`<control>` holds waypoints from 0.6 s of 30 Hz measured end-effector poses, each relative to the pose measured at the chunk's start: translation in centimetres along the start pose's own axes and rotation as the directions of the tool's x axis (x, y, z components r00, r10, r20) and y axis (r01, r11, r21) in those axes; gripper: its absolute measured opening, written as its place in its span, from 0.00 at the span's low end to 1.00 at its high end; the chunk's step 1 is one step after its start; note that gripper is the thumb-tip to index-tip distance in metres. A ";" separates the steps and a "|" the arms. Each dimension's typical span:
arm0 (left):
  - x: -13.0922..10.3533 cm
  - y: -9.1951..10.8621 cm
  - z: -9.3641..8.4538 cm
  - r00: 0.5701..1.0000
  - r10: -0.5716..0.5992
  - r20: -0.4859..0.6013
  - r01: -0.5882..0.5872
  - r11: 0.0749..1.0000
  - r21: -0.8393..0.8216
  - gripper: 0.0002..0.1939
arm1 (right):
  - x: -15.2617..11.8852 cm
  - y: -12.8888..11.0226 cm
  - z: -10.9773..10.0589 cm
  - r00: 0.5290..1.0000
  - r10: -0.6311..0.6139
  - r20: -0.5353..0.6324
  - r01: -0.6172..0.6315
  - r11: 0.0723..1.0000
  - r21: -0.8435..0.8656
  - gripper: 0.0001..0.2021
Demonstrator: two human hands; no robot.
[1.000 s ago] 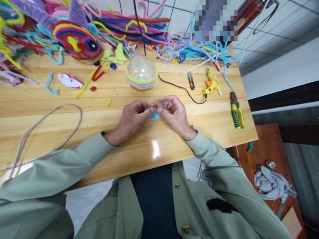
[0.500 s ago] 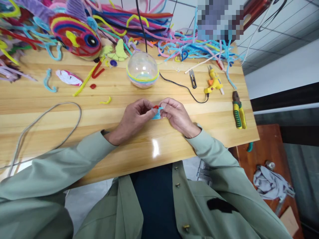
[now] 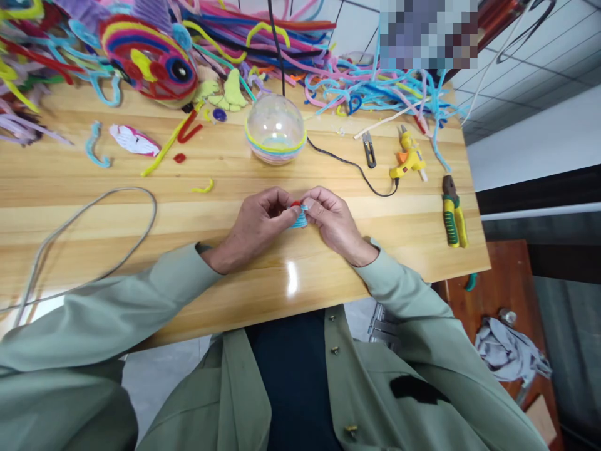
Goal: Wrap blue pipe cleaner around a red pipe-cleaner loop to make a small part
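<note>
Between my two hands is a small light-blue ribbed piece with a bit of red at its top. My left hand pinches its left side between thumb and fingers, which hide part of it. At its upper right, my right hand is closed with thumb and forefinger on a short light-blue end. Both hands are just above the wooden table, near its front edge. Beyond them stands a clear ball with yellow, blue and pink bands round its lower half.
Right of the ball lie small snips, a yellow glue gun with a black cord, and pliers. A grey cable loops at left. Behind are a colourful fish-like figure and heaped pipe cleaners.
The view has shifted slightly, so the table items appear a little further right. Both hands keep hold of the blue piece, with the right fingertips slightly nearer the red bit.
</note>
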State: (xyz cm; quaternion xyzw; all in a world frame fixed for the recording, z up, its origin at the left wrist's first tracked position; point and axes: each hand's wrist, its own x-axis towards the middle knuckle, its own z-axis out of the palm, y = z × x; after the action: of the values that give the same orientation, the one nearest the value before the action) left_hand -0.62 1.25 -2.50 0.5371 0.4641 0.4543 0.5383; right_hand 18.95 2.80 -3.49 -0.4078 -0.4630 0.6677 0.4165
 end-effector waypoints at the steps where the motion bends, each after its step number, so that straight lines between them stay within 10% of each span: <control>1: 0.0 0.0 0.0 1.000 0.003 -0.002 -0.003 1.000 0.006 0.15 | -0.1 0.1 0.2 1.000 -0.025 -0.004 0.025 0.999 -0.021 0.25; 18: 0.1 -0.3 -0.4 0.999 -0.032 0.016 0.032 0.999 -0.007 0.20 | -0.3 -0.2 0.1 0.983 -0.183 -0.032 0.168 0.946 -0.278 0.26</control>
State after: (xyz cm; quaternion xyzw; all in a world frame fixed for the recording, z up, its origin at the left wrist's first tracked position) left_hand -1.02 1.46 -2.78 0.5310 0.4667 0.4433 0.5511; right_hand 19.01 2.51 -3.22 -0.4376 -0.5731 0.5457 0.4270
